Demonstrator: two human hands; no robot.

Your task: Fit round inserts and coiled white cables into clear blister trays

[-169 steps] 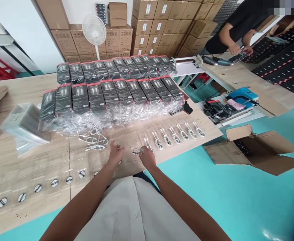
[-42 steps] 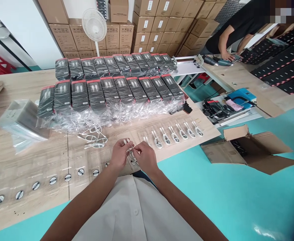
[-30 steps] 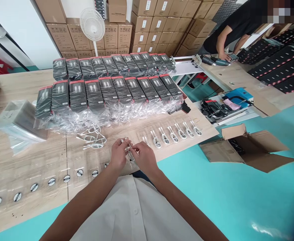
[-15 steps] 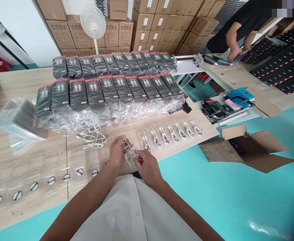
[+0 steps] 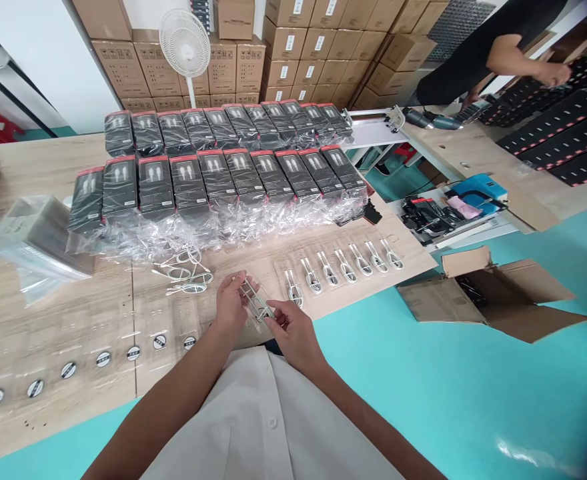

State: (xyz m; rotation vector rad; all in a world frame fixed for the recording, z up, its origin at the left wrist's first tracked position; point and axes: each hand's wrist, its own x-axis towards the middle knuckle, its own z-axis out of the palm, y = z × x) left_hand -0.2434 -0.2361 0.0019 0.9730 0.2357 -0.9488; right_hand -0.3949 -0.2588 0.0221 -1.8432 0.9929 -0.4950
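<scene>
In front of my shirt, my left hand [image 5: 230,308] is closed on the upper left side of a clear plastic tray. A white cable [image 5: 254,298] lies lengthwise along this tray, its two ends side by side. My right hand [image 5: 295,333] pinches the cable's coiled lower part at the tray's near end; the fingertips partly hide it. Just to the right are several clear trays, each with a coiled white cable [image 5: 312,276]. Loose white cables [image 5: 189,272] are heaped beyond my left hand. Toward the left, several clear trays bear round black-and-white labels [image 5: 133,353].
Black boxes with red edges [image 5: 186,180], wrapped in plastic film, fill the back of the table. A stack of clear trays [image 5: 48,233] stands left. An open carton [image 5: 438,299] sits on the floor at right. A co-worker's arm [image 5: 521,60] is at another table.
The tray and cable have shifted slightly left and tilted a little in my hands. My grip looks much the same. The co-worker's arm has reached right toward the dark boxes.
</scene>
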